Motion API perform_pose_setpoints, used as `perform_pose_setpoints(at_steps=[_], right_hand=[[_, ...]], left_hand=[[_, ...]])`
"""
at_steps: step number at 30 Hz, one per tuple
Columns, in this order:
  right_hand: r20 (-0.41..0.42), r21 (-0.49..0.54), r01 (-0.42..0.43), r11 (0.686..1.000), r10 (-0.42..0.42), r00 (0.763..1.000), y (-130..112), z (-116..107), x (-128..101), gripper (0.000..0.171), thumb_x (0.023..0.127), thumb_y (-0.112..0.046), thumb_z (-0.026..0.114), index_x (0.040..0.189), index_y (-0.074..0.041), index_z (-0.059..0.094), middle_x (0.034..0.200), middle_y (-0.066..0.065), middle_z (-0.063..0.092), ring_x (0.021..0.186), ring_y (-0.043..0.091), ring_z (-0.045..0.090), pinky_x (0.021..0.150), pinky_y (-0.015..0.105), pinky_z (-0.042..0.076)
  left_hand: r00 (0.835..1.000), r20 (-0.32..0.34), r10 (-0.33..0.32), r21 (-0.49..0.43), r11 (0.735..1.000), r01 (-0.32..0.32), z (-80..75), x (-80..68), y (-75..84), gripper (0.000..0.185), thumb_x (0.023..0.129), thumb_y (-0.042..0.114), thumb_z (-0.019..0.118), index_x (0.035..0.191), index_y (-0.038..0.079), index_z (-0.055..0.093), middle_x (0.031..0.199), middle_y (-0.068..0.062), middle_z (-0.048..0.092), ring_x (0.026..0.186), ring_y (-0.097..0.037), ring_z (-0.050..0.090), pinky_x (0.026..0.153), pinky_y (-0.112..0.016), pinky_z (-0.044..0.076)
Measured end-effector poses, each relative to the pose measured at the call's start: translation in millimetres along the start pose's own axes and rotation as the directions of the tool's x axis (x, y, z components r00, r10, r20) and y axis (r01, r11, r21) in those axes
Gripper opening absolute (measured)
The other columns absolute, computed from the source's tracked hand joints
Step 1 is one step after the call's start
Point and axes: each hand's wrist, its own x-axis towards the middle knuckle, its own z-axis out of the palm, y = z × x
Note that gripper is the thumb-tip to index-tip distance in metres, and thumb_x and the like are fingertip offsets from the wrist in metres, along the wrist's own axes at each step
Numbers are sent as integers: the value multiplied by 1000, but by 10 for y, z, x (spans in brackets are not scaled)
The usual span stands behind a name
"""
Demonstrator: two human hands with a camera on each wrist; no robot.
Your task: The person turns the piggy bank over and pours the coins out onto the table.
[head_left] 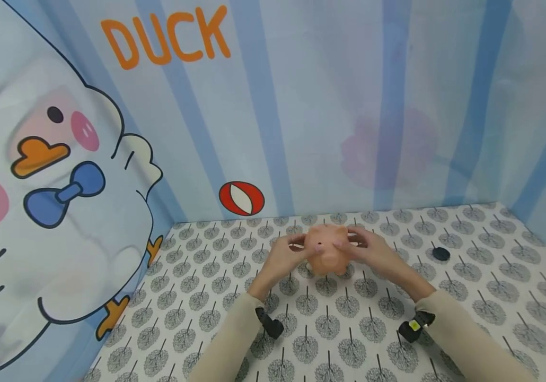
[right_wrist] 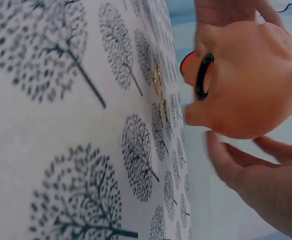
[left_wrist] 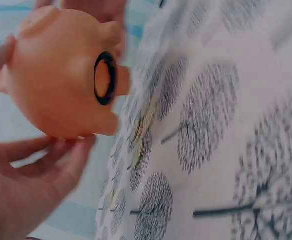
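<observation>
In the head view, we see an orange piggy bank [head_left: 328,253] near the middle of the cloth-covered counter [head_left: 182,318], its snout turned toward the wearer. The left hand [head_left: 283,257] and the right hand [head_left: 373,250] hold it from opposite sides; we note that each grip is closed about the bank, with a thumb on the front and the other fingers reaching round the sides. Both wrist views show the feet raised just above the cloth. On the underside, between the feet, we find a black ring [left_wrist: 111,80] bordering a round patch. Below the bank lie several gold-coloured coins [right_wrist: 164,107], partly blurred, so that we cannot count them surely. To the right of the right hand, well apart from the bank, a black disc [head_left: 441,254] rests on the counter. A cream sleeve [head_left: 230,339] covers each forearm, with a black strap [head_left: 269,323] at the wrist. Behind, we observe a blue striped backdrop [head_left: 316,106] bearing a white duck [head_left: 91,254], a red-and-white ball [head_left: 241,198] and orange lettering [head_left: 177,37].
</observation>
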Motion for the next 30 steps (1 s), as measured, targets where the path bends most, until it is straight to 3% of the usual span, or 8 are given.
perform_pose_setpoints(at_steps=[3, 7, 14, 18, 21, 23, 26, 30], right_hand=[[67, 60, -98, 993, 93, 993, -40, 3, 56, 79, 105, -60, 53, 162, -8, 37, 153, 28, 54, 133, 43, 63, 107, 50, 60], [107, 129, -152, 980, 139, 985, -59, 23, 122, 82, 107, -61, 47, 157, 4, 40, 138, 30, 63, 107, 31, 75, 94, 40, 67], [100, 153, -176, 972, 162, 982, -82, 22, 164, 86, 106, -66, 45, 153, 6, 44, 127, 26, 69, 91, 22, 76, 86, 38, 68], [104, 132, -151, 980, 138, 985, -80, 8, 162, 85, 106, -63, 48, 156, 6, 40, 136, 31, 64, 101, 30, 76, 90, 39, 68], [100, 99, -114, 989, 104, 990, -44, -23, 120, 82, 106, -54, 57, 161, 3, 34, 152, 34, 52, 126, 41, 67, 98, 41, 65], [95, 77, -76, 994, 69, 993, -13, -46, 79, 82, 104, -46, 65, 162, 1, 32, 159, 33, 44, 139, 47, 57, 103, 44, 63], [100, 58, -7, 998, 1, 995, 26, -67, 27, 81, 99, -37, 74, 161, -2, 36, 162, 29, 42, 145, 50, 49, 110, 51, 58], [105, 33, 62, 998, -65, 992, 61, -73, 6, 85, 92, -35, 83, 160, -6, 41, 163, 24, 43, 146, 50, 48, 115, 58, 52]], left_hand=[[995, 16, -99, -36, 994, 99, 16, 40, 9, 71, 90, 67, 72, 135, 12, 72, 123, -7, 77, 101, -18, 75, 95, -39, 64], [980, 16, -196, -86, 977, 197, 53, 77, -7, 85, 88, 77, 67, 129, 3, 73, 116, -13, 77, 88, -18, 78, 91, -36, 67], [973, -9, -231, -68, 971, 230, 65, 128, 16, 95, 83, 87, 61, 127, 4, 74, 115, -15, 76, 83, -18, 78, 83, -32, 68], [980, 24, -196, -61, 978, 197, 39, 112, 30, 86, 89, 78, 63, 132, 5, 71, 117, -15, 77, 87, -20, 78, 87, -34, 67], [991, 72, -117, -47, 992, 121, 5, 62, 6, 62, 98, 54, 69, 139, 7, 68, 128, -14, 74, 103, -24, 76, 92, -37, 66], [993, 97, -68, -20, 997, 70, -14, 26, -17, 54, 98, 41, 74, 142, 11, 66, 136, -11, 71, 115, -26, 73, 96, -36, 65], [992, 122, -15, -8, 1000, 16, -24, -10, -49, 61, 93, 33, 82, 146, 14, 62, 146, -9, 65, 126, -27, 69, 99, -34, 64], [991, 136, 12, -28, 1000, -8, -11, -22, -68, 80, 84, 28, 91, 154, 14, 54, 152, -11, 59, 131, -30, 67, 102, -34, 63]])
